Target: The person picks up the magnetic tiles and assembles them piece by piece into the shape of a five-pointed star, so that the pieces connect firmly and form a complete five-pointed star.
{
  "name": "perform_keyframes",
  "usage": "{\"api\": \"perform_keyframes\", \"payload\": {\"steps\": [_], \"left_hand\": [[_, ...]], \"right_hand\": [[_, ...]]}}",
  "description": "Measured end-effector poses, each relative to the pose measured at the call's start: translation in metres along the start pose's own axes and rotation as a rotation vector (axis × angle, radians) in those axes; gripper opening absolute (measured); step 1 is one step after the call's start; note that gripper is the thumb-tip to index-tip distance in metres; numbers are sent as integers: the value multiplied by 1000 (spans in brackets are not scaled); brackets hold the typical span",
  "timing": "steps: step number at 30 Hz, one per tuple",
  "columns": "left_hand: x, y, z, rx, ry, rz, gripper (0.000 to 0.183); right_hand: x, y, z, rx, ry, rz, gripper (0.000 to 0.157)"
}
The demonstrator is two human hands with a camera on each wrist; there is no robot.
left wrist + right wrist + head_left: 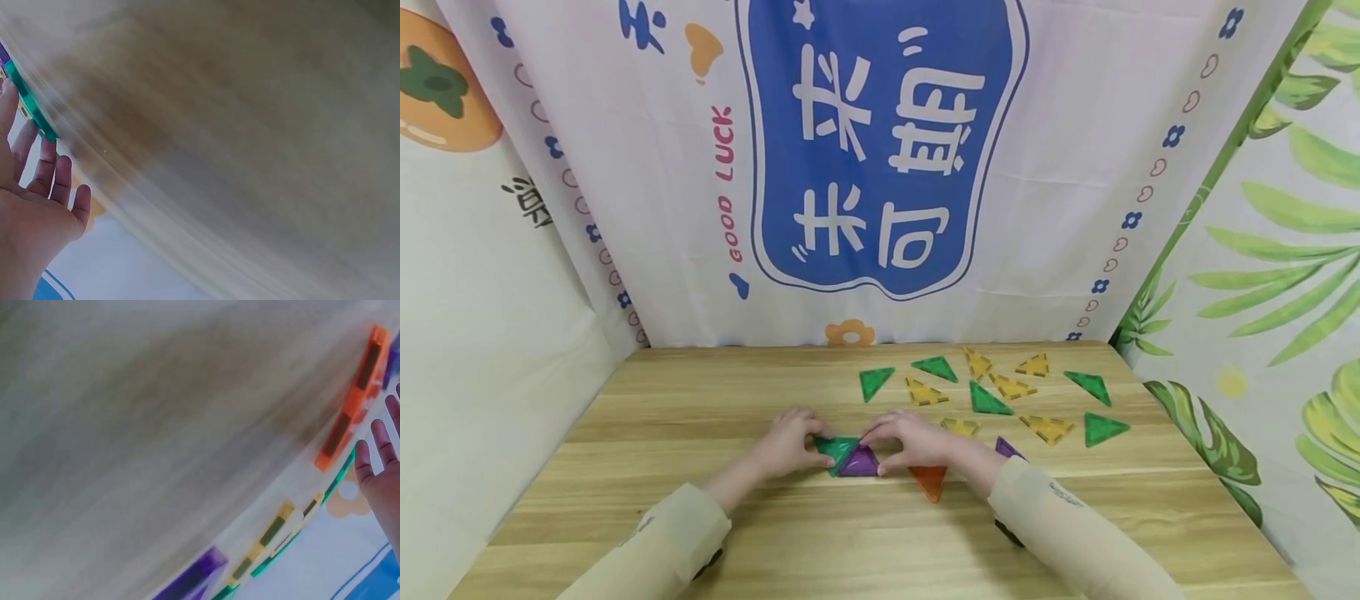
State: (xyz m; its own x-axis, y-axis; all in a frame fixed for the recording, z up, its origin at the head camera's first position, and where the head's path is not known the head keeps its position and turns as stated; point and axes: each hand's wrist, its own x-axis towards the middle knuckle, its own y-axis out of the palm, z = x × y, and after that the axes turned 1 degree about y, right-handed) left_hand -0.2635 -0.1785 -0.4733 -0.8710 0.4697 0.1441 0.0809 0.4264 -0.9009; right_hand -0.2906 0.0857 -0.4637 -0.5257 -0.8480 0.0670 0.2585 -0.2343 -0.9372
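In the head view, my left hand [788,446] pinches a teal-green translucent triangle tile [835,447] at its left side, thumb and fingers at its edges. My right hand [916,440] holds a purple triangle tile [860,463] between thumb and fingers. The two tiles meet along a slanted side, low over the wooden table; whether they lie fully flat cannot be told. In the left wrist view, the green tile [28,100] appears edge-on by the fingers. An orange triangle tile [930,482] lies below my right hand, partly hidden by it.
Several yellow tiles [1012,387] and green tiles [1105,428] are scattered across the table's [715,392] back right. Another purple tile [1009,448] is partly covered by my right forearm. A printed cloth [1060,167] hangs behind the table, with more cloth at both sides.
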Motion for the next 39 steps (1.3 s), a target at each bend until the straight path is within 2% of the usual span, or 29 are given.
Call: {"api": "perform_keyframes", "payload": {"steps": [6, 12, 16, 24, 30, 35, 39], "left_hand": [[-2, -2, -3, -5, -7, 3, 36], [-5, -5, -8, -7, -10, 14, 37], [-7, -5, -8, -17, -17, 22, 38], [-14, -7, -9, -15, 3, 31, 40], [-18, -7, -8, -14, 21, 28, 40], [-20, -6, -7, -4, 23, 25, 40], [-20, -4, -8, -5, 19, 22, 40]], "right_hand": [[-18, -16, -7, 47, -22, -41, 48], [-47, -33, -8, 47, 72, -15, 51], [-68, -41, -13, 1, 95, -17, 52], [-115, -52, -35, -129, 48, -95, 53], [-147, -56, -53, -154, 116, -37, 54], [-161, -52, -61, -132, 153, -48, 55], [-158, -46, -56, -97, 125, -80, 54]]}}
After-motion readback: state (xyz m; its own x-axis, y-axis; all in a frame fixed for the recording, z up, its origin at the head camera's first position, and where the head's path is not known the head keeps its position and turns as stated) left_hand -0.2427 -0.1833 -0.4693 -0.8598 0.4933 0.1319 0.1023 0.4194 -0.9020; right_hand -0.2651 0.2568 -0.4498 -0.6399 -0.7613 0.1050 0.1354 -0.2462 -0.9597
